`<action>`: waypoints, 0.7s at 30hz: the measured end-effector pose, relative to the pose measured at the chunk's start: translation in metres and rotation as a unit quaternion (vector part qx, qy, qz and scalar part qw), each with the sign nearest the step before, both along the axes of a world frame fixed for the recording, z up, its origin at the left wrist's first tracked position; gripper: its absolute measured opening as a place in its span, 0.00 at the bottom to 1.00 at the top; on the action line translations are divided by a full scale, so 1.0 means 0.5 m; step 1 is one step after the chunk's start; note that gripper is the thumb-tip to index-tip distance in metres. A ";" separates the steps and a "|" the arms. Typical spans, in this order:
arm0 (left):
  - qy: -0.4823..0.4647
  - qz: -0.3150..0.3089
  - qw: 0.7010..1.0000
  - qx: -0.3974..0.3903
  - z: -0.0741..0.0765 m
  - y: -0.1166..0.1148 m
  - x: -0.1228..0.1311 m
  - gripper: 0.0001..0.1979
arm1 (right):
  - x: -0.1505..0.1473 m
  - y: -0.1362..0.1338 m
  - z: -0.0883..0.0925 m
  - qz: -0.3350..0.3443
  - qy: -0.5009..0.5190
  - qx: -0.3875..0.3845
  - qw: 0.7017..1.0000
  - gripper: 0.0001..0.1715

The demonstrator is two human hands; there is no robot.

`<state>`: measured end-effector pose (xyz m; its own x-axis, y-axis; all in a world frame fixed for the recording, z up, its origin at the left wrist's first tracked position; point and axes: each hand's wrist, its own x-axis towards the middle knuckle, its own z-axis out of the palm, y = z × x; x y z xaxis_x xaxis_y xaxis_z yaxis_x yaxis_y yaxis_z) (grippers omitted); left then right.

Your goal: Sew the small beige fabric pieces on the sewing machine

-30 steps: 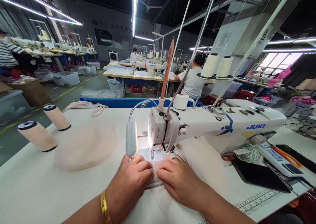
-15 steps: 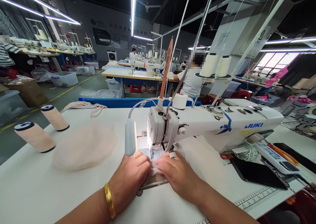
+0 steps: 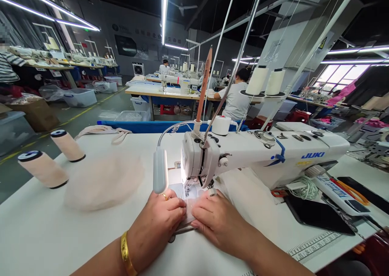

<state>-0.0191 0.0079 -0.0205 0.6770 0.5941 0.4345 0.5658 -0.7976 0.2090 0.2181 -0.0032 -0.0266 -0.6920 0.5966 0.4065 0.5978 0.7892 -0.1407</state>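
A white sewing machine (image 3: 243, 154) stands on the table, its small lamp (image 3: 160, 170) lighting the needle area. Just in front of the presser foot, a thin, pale sheer fabric (image 3: 189, 211) is stretched between my hands. My left hand (image 3: 161, 217), with a ring and a gold bracelet, has its fingers bent down on the fabric's left edge. On the other side my right hand (image 3: 217, 217) pinches the fabric between thumb and fingers, close by the presser foot. More of the pale fabric (image 3: 249, 195) lies under the machine arm. Fingertips of both hands are partly hidden.
At left are two peach thread cones (image 3: 44, 168) and a sheer fabric piece (image 3: 105, 182). A phone (image 3: 317, 213), a coiled cable (image 3: 304, 189) and a printed ruler (image 3: 316, 243) are at right. A pencil (image 3: 204, 83) stands upright on the machine head. A person (image 3: 238, 97) sits ahead.
Both hands have shifted slightly; the right thumb now sits lower, away from the other fingers. More of the fabric shows between the hands. The left wrist has moved a little left.
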 end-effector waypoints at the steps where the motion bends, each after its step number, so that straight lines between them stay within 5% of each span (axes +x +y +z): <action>1: 0.000 0.000 1.000 -0.001 0.000 -0.001 0.000 0.15 | 0.000 -0.001 0.000 -0.001 0.001 -0.003 1.000 0.11; 21: -0.020 -0.007 0.999 0.027 0.007 0.015 0.002 0.14 | -0.009 0.007 -0.002 -0.035 -0.018 -0.008 0.999 0.13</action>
<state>-0.0181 0.0152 -0.0169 0.6672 0.5593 0.4920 0.5464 -0.8164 0.1871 0.2138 0.0004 -0.0278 -0.6626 0.6502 0.3717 0.6563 0.7432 -0.1300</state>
